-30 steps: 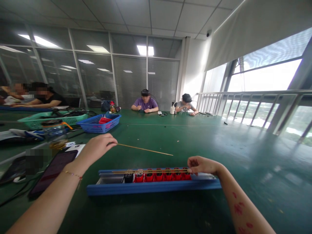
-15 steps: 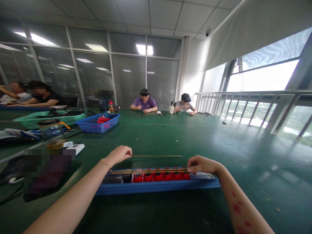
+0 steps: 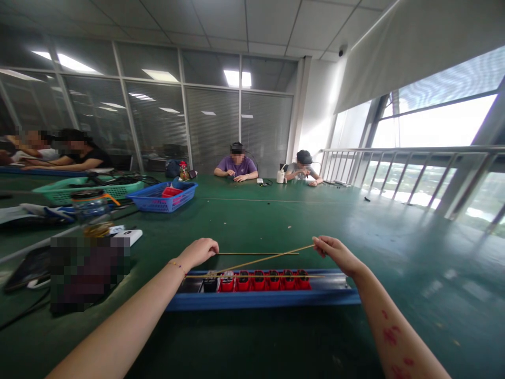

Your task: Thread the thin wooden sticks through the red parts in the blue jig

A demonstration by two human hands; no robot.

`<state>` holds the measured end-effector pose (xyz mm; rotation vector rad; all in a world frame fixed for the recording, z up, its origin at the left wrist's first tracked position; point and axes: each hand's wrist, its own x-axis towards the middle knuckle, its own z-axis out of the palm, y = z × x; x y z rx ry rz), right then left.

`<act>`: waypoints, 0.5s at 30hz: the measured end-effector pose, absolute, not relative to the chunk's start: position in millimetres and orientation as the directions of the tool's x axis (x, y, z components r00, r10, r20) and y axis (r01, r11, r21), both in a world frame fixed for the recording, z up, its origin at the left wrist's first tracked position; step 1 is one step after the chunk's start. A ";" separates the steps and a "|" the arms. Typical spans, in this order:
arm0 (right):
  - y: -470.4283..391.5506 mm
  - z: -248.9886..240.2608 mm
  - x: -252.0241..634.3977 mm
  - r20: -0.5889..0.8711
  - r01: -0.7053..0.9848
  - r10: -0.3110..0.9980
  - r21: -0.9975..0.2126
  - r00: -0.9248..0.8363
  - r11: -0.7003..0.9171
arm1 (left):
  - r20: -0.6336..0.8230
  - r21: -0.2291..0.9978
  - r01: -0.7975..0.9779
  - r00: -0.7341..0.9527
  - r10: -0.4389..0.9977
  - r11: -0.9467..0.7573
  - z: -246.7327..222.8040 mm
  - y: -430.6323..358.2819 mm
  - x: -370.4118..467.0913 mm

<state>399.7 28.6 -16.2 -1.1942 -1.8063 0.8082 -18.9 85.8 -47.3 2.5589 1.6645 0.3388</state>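
Note:
My right hand (image 3: 333,253) is closed in a pinch on the right end of a thin yellowish stick (image 3: 272,256), raised above the table. This stick slants down left toward the far edge of a long blue tray (image 3: 260,301). Another thin stick (image 3: 256,276) lies lengthwise over the tray. Beneath it, several red cups (image 3: 259,283) with dark contents stand in a row, with a black cup (image 3: 210,284) at the left. Behind the tray, my left hand (image 3: 202,251) has curled fingers at the left end of a further thin stick (image 3: 260,253); its fingertips are partly hidden.
A blue basket (image 3: 161,204) and a green basket (image 3: 55,196) stand at the left, with a glass jar (image 3: 92,216) and a dark purple pouch (image 3: 90,279) nearer me. Across the green table (image 3: 276,216) sit two people; more people are at the far left.
My right hand has risen from the tray, lifting one end of a stick away from the other over the cups. My left hand stays by its stick; the view has shifted slightly.

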 end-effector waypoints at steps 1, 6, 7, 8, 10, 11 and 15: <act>31.0 -18.9 404.6 0.294 0.392 0.938 -0.854 -0.181 0.343 | 0.145 0.184 0.892 0.390 0.909 -0.412 -47.4 85.6 -19.3; 40.7 -32.4 424.0 0.268 0.341 0.961 -0.899 -0.065 0.274 | 0.127 0.217 0.889 0.384 0.915 -0.403 -47.0 85.1 -20.5; 42.2 -34.8 425.2 0.259 0.370 0.964 -0.891 -0.057 0.261 | 0.126 0.223 0.888 0.382 0.916 -0.401 -46.8 85.0 -20.6; 43.7 -37.0 425.6 0.251 0.411 0.967 -0.877 -0.050 0.249 | 0.124 0.228 0.887 0.382 0.916 -0.401 -46.7 85.0 -20.8; 46.5 -41.2 424.1 0.240 0.512 0.970 -0.827 -0.049 0.231 | 0.122 0.238 0.885 0.380 0.917 -0.399 -46.6 84.9 -21.3; 48.1 -43.2 422.7 0.239 0.569 0.969 -0.790 -0.057 0.228 | 0.121 0.243 0.885 0.379 0.917 -0.398 -46.7 84.9 -21.6; 55.4 -47.3 413.0 0.258 0.749 0.954 -0.600 -0.152 0.281 | 0.118 0.256 0.883 0.375 0.920 -0.393 -47.1 85.0 -22.3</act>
